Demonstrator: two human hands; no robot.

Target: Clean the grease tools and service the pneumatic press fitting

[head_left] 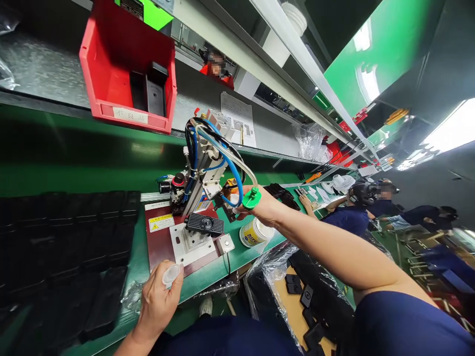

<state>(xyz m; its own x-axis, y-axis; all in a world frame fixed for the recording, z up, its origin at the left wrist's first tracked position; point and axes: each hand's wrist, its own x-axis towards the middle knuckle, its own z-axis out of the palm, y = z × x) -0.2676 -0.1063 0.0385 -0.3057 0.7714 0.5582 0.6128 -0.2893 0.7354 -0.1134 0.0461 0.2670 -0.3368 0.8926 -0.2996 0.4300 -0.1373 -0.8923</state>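
My left hand [159, 299] is closed near the front of the press base, pinching a small translucent white disc [170, 275] between thumb and fingers. My right hand [256, 203] reaches past the press head, partly behind a green cap [252, 198] on a clear hose. Its fingers look bent round something, but what they grip is hidden. Between the hands stands a pneumatic press [202, 170] with blue and black tubes. A black rectangular part [205, 224] with a round centre lies tilted on its metal fixture [193, 245].
A white tub [254, 232] with a yellow label stands right of the press. Black parts [67, 247] fill the left bench. A red bin [129, 118] sits on the shelf above. An open box [297, 296] holds black pieces below. A co-worker [345, 212] works farther right.
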